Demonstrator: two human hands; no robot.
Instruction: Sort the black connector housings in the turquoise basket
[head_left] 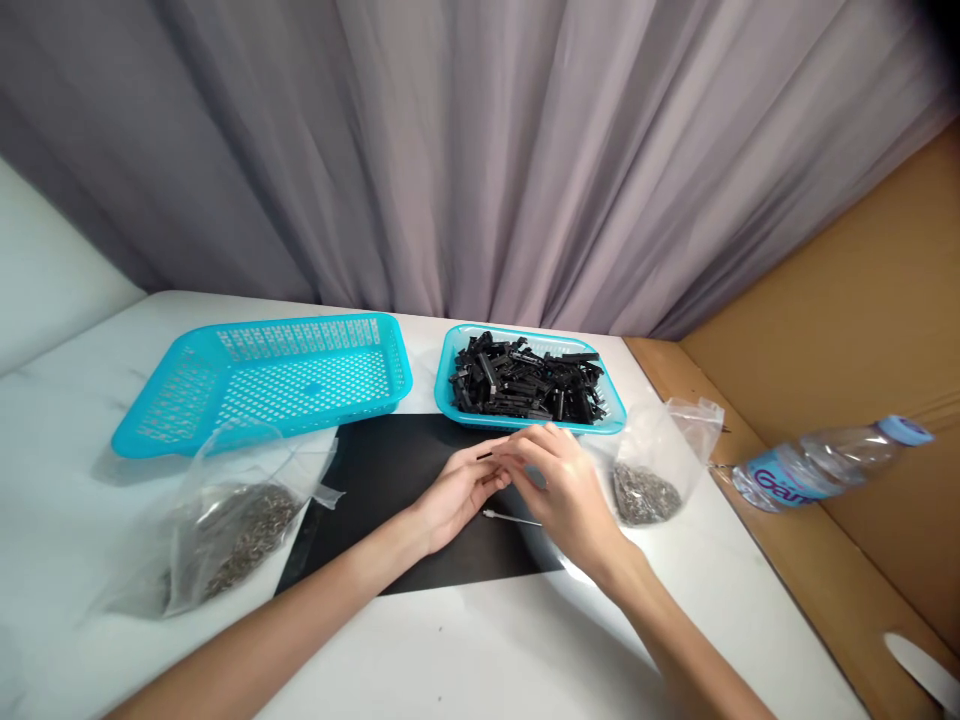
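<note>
My left hand [456,495] is held palm up over the black mat [360,500], its fingers curled round a small black plastic piece [485,456]. Only a short dark end of this piece shows. My right hand [561,485] meets the left one from the right, thumb and fingertips pinched together at the piece. Whatever sits between those right fingertips is too small or hidden to make out. Below the hands, a thin metal rod [513,518] with a pale tip lies on the mat, partly covered by my right hand.
A blue basket [437,385] full of black plastic parts [525,380] stands behind my hands. Left of it is an empty blue basket [259,437]. Clear bags of small metal pieces lie left [251,535] and right [646,495]. A water bottle [825,462] is far right.
</note>
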